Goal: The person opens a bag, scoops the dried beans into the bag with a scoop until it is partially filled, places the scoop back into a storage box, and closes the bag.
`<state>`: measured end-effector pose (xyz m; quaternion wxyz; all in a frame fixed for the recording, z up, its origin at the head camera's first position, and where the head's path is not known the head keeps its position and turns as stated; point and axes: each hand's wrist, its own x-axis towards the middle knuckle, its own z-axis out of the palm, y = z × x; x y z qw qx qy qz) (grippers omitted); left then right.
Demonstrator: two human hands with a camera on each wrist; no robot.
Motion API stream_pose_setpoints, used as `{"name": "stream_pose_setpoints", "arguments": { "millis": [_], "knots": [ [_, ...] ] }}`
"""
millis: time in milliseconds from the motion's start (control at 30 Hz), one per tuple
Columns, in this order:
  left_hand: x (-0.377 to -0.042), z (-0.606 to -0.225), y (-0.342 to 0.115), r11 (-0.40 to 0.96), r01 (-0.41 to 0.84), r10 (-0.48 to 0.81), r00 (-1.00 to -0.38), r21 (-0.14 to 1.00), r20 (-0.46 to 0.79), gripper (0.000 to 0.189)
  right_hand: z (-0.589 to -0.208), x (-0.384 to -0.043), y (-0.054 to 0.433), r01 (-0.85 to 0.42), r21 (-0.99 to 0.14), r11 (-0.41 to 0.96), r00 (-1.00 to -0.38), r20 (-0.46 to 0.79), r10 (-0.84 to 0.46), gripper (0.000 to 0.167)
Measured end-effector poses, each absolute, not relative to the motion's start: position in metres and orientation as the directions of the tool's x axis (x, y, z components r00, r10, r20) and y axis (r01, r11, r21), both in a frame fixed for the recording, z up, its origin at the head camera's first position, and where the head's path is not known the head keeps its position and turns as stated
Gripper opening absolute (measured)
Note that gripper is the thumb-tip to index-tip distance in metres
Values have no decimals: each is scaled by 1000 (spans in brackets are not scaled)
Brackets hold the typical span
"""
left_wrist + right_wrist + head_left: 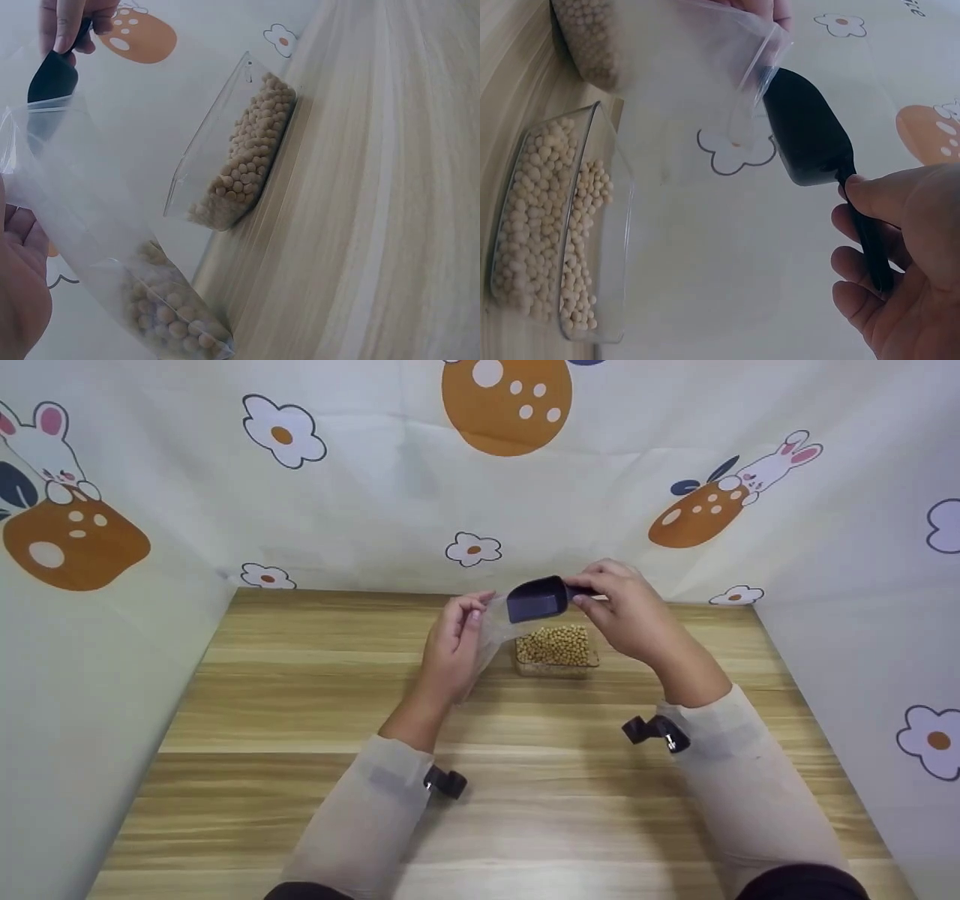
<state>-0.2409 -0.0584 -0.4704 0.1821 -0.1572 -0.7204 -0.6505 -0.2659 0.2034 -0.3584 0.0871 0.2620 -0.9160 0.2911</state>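
Observation:
My left hand (455,641) holds a clear plastic bag (97,195) near its top. Soybeans (176,315) fill the bottom of this bag. In my right hand (630,611) I grip the handle of a black scoop (537,601), thumb on top and fingers curled under it. The scoop's front end reaches into the bag's mouth, as the left wrist view shows, and its bowl looks bare from the head view. Below the scoop, a clear rectangular container (557,667) holds more soybeans (536,217).
The container stands on a wood-grain table (315,682) near its back edge. Behind the table and along both sides hangs a pale curtain (375,510) printed with flowers, rabbits and orange fruit. A black wrist mount (446,781) sticks out from the left sleeve.

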Motion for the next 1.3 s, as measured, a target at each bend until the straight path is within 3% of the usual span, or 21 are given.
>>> {"name": "stream_pose_setpoints", "arguments": {
  "millis": [633, 900, 1300],
  "knots": [
    [-241, -471, -59, 109, 477, -4, -877, 872, 480, 16, -376, -266, 248, -441, -549, 710, -897, 295, -328, 29],
    [-241, -471, -59, 116, 475, -8, -878, 872, 479, 16, -392, -270, 261, -379, -559, 737, -925, 216, -311, 30],
    [-241, -470, -58, 116, 467, -15, -882, 877, 472, 15, -415, -281, 268, -342, -494, 799, -938, 134, -318, 32]
  ]
}}
